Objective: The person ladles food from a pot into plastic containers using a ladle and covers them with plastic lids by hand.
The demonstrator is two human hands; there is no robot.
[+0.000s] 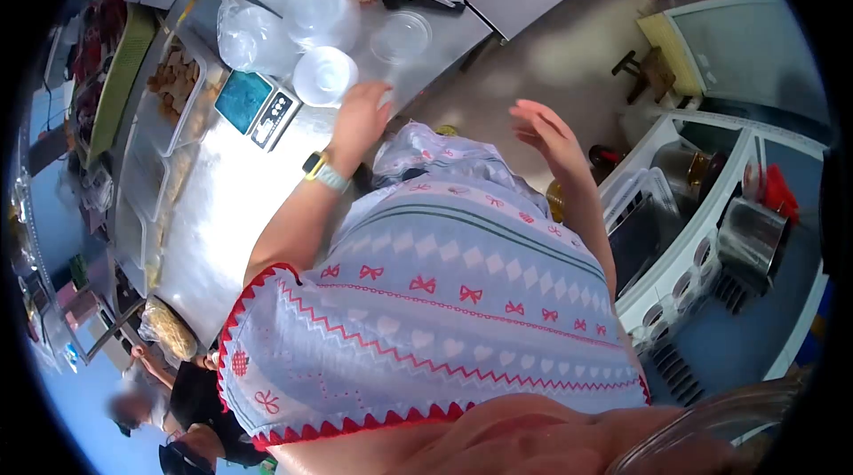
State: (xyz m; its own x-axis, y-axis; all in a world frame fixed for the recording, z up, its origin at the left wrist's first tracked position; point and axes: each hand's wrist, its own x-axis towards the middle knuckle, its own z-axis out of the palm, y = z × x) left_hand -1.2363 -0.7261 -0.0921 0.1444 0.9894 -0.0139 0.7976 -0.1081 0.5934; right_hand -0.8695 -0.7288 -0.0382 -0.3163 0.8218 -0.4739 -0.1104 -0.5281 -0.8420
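- The left hand [360,119], below it a yellow-cased watch [314,164], reaches over the steel table [209,231]; I can't tell whether its bent fingers grip anything.
- The right hand [553,139] hovers well apart, fingers loosely extended, holding nothing.
- A round white plastic bowl [323,75] sits just beside the left hand, near a teal-topped scale [244,102].
- A clear rectangular plastic bin [153,133] contains tan chunks [178,77].

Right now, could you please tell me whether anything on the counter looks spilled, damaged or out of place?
Nothing clearly stands out: the white bowl sits beside the scale, and I see no spill, though glare washes out part of the counter.
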